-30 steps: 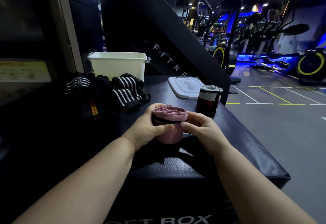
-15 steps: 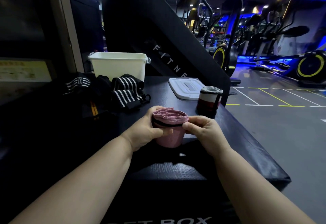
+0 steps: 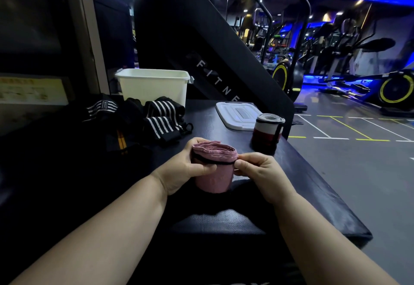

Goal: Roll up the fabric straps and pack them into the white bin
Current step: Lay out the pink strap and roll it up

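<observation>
The pink rolled strap (image 3: 212,176) is standing upright on the black worktop (image 3: 313,195), between both hands. It is looking light and soft, so I think it is wanting to spring open if the hold loosens. Taking it round the middle, over the thin black band (image 3: 215,163), seems safest. The left hand (image 3: 183,170) is wrapping the roll with curled fingers (image 3: 189,150), and the right hand (image 3: 261,170) is pinching the band at the roll's right edge. The white bin (image 3: 154,87) is waiting well beyond the fingers, to their left. Against one second ago, almost nothing is differing: both hands are keeping their hold.
</observation>
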Demonstrator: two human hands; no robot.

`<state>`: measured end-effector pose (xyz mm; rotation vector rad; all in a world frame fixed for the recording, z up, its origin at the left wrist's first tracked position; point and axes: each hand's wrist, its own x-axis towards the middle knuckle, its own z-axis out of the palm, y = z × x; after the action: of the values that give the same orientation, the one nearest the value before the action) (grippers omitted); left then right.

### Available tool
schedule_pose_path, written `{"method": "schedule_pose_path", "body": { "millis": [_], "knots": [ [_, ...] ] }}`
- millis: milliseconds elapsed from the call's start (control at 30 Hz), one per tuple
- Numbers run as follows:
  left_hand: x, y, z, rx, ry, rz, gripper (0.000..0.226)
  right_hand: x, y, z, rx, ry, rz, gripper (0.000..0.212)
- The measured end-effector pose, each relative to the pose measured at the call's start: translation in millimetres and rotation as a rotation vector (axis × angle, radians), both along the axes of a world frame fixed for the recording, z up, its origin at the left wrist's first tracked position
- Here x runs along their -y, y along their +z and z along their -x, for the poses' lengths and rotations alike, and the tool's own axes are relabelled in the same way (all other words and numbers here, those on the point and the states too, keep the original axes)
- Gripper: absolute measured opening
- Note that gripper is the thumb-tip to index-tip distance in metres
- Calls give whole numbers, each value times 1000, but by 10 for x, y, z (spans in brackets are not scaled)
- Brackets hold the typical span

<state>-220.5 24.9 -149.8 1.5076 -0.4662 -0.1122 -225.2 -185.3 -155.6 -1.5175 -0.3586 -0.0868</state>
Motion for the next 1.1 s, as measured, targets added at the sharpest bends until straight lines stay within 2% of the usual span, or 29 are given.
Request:
{"method": "schedule_pose_path", "body": {
  "millis": [200,367,500,600,667,733,800,900,1000,1100],
  "knots": [
    [-14,-14,10,11,-9,-13,58,-5,2,2,-8,-23,-3,20],
    [40,-20,20,-2,80,90,56,-23,-42,-8,25,-14,93,35],
    [49,-17,1,-4,183,151,69,-97,-55,9,114,-20,325,60],
    [42,-10,3,13,158,117,83,-110,-31,20,158,-46,341,60],
    [48,4,13,50,167,62,82,-101,-26,41,182,-70,319,64],
    [58,17,15,110,201,6,79,-101,-36,62,212,-137,302,67],
    [72,13,8,140,219,29,76,-104,-45,77,262,-231,329,65],
    [93,-7,6,168,254,21,64,-96,-72,74,422,-336,422,61],
    [94,-34,-6,178,269,-55,63,-69,-100,23,544,-463,463,63],
    [70,-29,-4,233,274,-107,67,-86,-74,-10,486,-548,463,64]
  ]
}}
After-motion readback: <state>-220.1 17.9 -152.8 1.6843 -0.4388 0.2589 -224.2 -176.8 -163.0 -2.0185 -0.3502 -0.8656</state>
